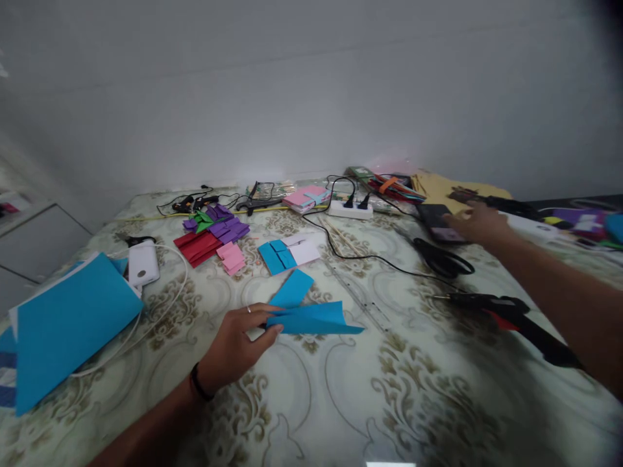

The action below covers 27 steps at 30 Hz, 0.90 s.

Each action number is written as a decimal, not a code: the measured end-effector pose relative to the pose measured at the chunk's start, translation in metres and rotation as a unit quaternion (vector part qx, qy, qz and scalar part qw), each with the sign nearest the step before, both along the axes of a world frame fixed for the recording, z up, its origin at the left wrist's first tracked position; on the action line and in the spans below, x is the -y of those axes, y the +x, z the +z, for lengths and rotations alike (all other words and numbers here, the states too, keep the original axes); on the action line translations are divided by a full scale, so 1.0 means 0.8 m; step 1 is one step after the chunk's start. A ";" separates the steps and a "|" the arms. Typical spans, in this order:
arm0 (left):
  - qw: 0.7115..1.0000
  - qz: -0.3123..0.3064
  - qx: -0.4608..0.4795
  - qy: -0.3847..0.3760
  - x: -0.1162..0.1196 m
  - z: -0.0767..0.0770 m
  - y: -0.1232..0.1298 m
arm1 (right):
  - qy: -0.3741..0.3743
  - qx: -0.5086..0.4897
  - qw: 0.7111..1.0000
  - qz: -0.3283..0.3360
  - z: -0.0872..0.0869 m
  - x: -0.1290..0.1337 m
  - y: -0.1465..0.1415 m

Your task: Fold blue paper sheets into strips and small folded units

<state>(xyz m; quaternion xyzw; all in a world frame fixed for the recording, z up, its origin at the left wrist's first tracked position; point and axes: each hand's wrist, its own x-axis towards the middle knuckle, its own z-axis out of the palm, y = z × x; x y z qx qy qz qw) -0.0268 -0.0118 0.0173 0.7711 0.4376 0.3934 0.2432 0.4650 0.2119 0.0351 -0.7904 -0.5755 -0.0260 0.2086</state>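
Note:
My left hand (238, 344), with a ring and a dark wristband, is closed on a folded blue paper strip (311, 319) at the middle of the table. Its thumb lies on the near edge and its fingers on the far side. Another blue paper piece (293, 289) lies just behind the strip. My right hand (479, 224) is stretched out to the far right, over the edge of a dark phone (438, 220). A black elongated object (511, 206) lies by its fingers, which are blurred, so I cannot tell whether they grip anything.
A glue gun (506, 314) and black scissors (440, 256) lie below my right arm. A clear ruler (357, 295) is mid-table. Folded purple papers (226, 224), a power strip (350, 209) and its cable stand behind. Blue sheets (78, 324) and a white power bank (143, 263) are left.

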 end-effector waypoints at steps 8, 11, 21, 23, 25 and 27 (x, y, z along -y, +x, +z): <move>1.000 0.009 -0.003 0.021 -0.001 -0.004 0.000 | 0.071 -0.237 0.961 0.127 -0.006 0.165 -0.123; 1.000 0.008 0.005 0.024 -0.001 -0.005 0.000 | 0.046 -0.339 0.917 0.204 -0.012 0.221 -0.168; 0.998 0.034 0.029 0.034 0.002 0.001 0.002 | -0.088 -0.569 0.712 0.403 -0.026 0.236 -0.254; 0.998 0.037 0.031 0.036 0.003 -0.001 0.004 | -0.075 -0.573 0.707 0.407 -0.027 0.239 -0.257; 0.998 0.038 0.027 0.033 0.004 -0.005 0.004 | -0.059 -0.565 0.714 0.409 -0.026 0.242 -0.258; 0.999 0.036 0.019 0.035 0.005 -0.010 0.002 | -0.048 -0.558 0.720 0.410 -0.025 0.245 -0.258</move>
